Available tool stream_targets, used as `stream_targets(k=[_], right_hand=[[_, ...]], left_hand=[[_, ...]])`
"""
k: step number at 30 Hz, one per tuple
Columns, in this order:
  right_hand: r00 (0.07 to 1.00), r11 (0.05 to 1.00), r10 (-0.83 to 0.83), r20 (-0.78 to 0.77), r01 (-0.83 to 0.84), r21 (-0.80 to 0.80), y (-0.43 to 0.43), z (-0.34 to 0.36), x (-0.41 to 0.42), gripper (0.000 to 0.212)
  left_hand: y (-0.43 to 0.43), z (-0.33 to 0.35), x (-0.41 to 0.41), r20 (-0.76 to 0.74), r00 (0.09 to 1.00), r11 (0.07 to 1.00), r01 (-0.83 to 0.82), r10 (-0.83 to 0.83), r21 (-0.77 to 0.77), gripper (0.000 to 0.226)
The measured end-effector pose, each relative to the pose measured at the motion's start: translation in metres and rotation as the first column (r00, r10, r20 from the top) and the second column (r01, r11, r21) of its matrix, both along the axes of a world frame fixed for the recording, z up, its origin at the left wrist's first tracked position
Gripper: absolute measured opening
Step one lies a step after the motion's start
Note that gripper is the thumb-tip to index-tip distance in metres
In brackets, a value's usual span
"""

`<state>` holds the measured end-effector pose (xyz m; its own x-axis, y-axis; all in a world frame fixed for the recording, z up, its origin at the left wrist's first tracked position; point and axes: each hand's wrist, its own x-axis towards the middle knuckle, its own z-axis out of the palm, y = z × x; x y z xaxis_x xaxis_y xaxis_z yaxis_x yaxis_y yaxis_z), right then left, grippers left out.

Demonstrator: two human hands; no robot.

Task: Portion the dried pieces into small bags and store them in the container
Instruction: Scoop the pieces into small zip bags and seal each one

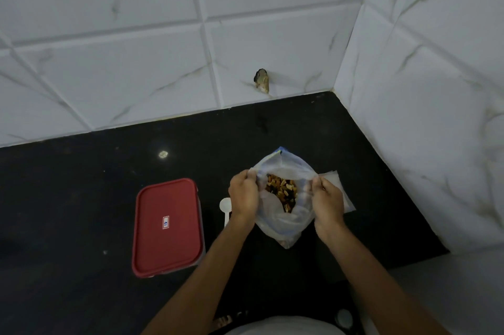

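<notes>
My left hand (243, 194) and right hand (327, 199) pinch the bag (283, 214) rim at nine and three o'clock. I should pull gently so no pieces (282, 193) spill.

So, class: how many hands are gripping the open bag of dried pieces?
2: the left hand pinches the bag mouth's left edge, the right hand its right edge.
</notes>
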<state>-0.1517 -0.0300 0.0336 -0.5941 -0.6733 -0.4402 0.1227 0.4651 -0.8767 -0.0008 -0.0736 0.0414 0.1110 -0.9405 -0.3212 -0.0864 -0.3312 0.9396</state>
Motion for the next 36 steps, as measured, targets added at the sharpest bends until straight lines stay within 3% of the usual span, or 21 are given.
stream_targets(k=[3, 5, 7, 9, 10, 12, 13, 15, 16, 18, 20, 22, 23, 25, 29, 32, 34, 36], right_hand=[[0.937, 0.976, -0.147, 0.318, 0.086, 0.199, -0.013, -0.003, -0.01, 0.025], [0.906, 0.975, -0.151, 0.394, 0.072, 0.209, -0.025, -0.011, -0.015, 0.028], [0.935, 0.958, -0.063, 0.349, -0.042, 0.285, -0.028, -0.007, -0.013, 0.021], [0.99, 0.937, 0.052, 0.134, -0.094, 0.337, -0.029, -0.004, -0.014, 0.02], [0.99, 0.964, 0.142, -0.015, -0.135, 0.229, -0.026, -0.008, -0.016, 0.021], [0.954, 0.986, 0.144, -0.263, -0.161, -0.043, -0.009, -0.004, -0.014, 0.026], [0.882, 0.963, 0.183, -0.435, -0.25, -0.101, -0.004, -0.001, -0.013, 0.032], [0.648, 0.875, 0.263, -0.715, -0.473, -0.107, -0.007, -0.007, -0.014, 0.048], [0.546, 0.828, 0.319, -0.775, -0.558, -0.052, -0.012, -0.009, -0.014, 0.057], [0.427, 0.773, 0.42, -0.8, -0.63, 0.07, -0.022, -0.011, -0.015, 0.064], [0.3, 0.742, 0.452, -0.84, -0.649, 0.168, -0.032, -0.017, -0.017, 0.058], [0.24, 0.717, 0.46, -0.855, -0.669, 0.198, -0.043, -0.018, -0.022, 0.04], [0.265, 0.715, 0.456, -0.85, -0.677, 0.173, -0.048, -0.016, -0.025, 0.031], [0.411, 0.73, 0.442, -0.797, -0.681, 0.053, -0.055, -0.008, -0.029, 0.018], [0.577, 0.797, 0.444, -0.686, -0.604, 0.007, -0.066, 0.004, -0.028, 0.013], [0.688, 0.838, 0.48, -0.544, -0.544, 0.052, -0.076, 0.002, -0.024, 0.023], [0.78, 0.853, 0.51, -0.363, -0.513, 0.096, -0.08, 0.003, -0.021, 0.039], [0.872, 0.871, 0.481, -0.091, -0.463, 0.165, -0.086, 0.003, -0.018, 0.047]], left_hand=[[-0.015, 0.001, 0.005, -0.283, 0.951, 0.913, 0.001, 0.125, 0.408, 0.023], [-0.023, -0.004, 0.009, -0.334, 0.929, 0.875, 0.024, 0.159, 0.483, 0.02], [-0.029, -0.008, 0.009, -0.324, 0.94, 0.868, 0.071, 0.106, 0.491, 0.02], [-0.032, -0.01, 0.009, -0.172, 0.985, 0.905, 0.097, -0.028, 0.414, 0.021], [-0.033, -0.013, 0.01, -0.044, 0.995, 0.94, 0.101, -0.091, 0.325, 0.019], [-0.031, -0.015, 0.013, 0.215, 0.954, 0.977, 0.201, -0.211, 0.066, 0.021], [-0.027, -0.013, 0.015, 0.331, 0.907, 0.954, 0.295, -0.261, -0.057, 0.031], [-0.023, -0.011, 0.014, 0.514, 0.806, 0.857, 0.461, -0.295, -0.23, 0.047], [-0.022, -0.011, 0.012, 0.581, 0.762, 0.803, 0.521, -0.286, -0.289, 0.05], [-0.024, -0.015, 0.008, 0.7, 0.67, 0.716, 0.614, -0.249, -0.333, 0.053], [-0.032, -0.023, 0.008, 0.785, 0.573, 0.676, 0.677, -0.235, -0.292, 0.055], [-0.042, -0.029, 0.011, 0.831, 0.506, 0.653, 0.713, -0.23, -0.253, 0.06], [-0.047, -0.03, 0.013, 0.841, 0.488, 0.643, 0.726, -0.234, -0.242, 0.062], [-0.053, -0.028, 0.014, 0.831, 0.49, 0.636, 0.736, -0.263, -0.232, 0.062], [-0.053, -0.028, 0.014, 0.807, 0.527, 0.595, 0.748, -0.266, -0.292, 0.062], [-0.063, -0.035, 0.012, 0.856, 0.464, 0.544, 0.789, -0.228, -0.283, 0.027], [-0.072, -0.038, 0.006, 0.801, 0.521, 0.614, 0.746, -0.295, -0.259, 0.014], [-0.075, -0.034, 0.002, 0.615, 0.676, 0.746, 0.634, -0.407, -0.204, 0.015]])
